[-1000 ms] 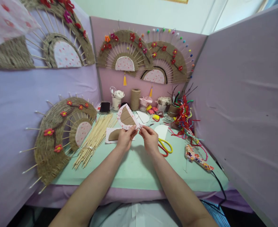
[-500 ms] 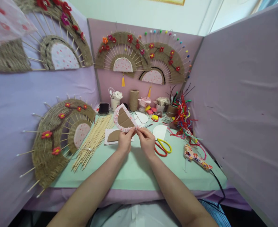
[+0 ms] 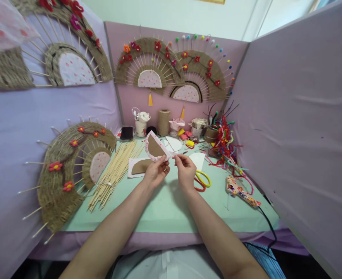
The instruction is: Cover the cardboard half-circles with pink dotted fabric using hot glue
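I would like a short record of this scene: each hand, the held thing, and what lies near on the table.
Left hand: holds the fabric-edged cardboard half-circle by its lower edge
Right hand: pinches its right corner
Near right hand: scissors, glue gun
Near left hand: bamboo sticks
Surface: green table

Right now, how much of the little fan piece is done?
Done: pink fabric already wraps the curved edge of the cardboard half-circle. In hand: the left hand and right hand pinch its corner, where fabric sticks out. Left: a second cardboard piece lies unwrapped on the table, bamboo sticks beside it.
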Demonstrator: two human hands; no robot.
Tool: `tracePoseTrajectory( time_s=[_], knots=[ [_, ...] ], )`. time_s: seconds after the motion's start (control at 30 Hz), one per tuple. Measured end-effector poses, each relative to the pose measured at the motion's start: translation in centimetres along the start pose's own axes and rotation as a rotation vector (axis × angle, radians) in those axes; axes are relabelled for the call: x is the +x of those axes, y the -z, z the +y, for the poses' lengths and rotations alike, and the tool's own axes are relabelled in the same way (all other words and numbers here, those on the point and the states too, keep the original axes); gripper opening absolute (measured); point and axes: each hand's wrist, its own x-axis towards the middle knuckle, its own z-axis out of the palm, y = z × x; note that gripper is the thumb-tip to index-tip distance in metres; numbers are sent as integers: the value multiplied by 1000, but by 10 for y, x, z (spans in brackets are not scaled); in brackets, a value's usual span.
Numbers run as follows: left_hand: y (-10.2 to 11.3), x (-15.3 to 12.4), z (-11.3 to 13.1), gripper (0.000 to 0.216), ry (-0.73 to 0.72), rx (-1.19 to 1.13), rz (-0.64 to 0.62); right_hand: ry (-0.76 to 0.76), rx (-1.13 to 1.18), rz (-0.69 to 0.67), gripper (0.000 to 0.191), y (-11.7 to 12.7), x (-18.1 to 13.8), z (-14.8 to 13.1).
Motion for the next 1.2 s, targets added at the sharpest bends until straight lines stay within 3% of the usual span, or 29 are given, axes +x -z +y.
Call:
tracePoseTrajectory(
  time_s=[0.13, 0.37, 0.53, 0.63, 0.8, 0.9, 1.2],
  knots=[
    [0, 2, -4, 17, -44, -16, 18, 25, -38, -74, 23, -3, -7, -2],
    [2, 7, -15, 6, -75, -129, 61, 346, -281, -152, 20, -1, -4, -1],
    [3, 9, -17, 8, -60, -155, 60, 443, -443, -277, 22, 1, -3, -2],
    [2, 9, -13, 8, -42, -173, 88, 403, -301, -202, 19, 3, -2, -6],
    [-1, 7, -7, 8, 26, -172, 122, 169, -41, 35, 24, 6, 5, -1],
    [-1, 6, -7, 7, 55, -147, 95, 80, -6, -3, 24, 5, 6, 4],
    [2, 6, -13, 9, 21, -124, 49, 143, -146, -126, 16, 2, 0, 3]
  ],
)
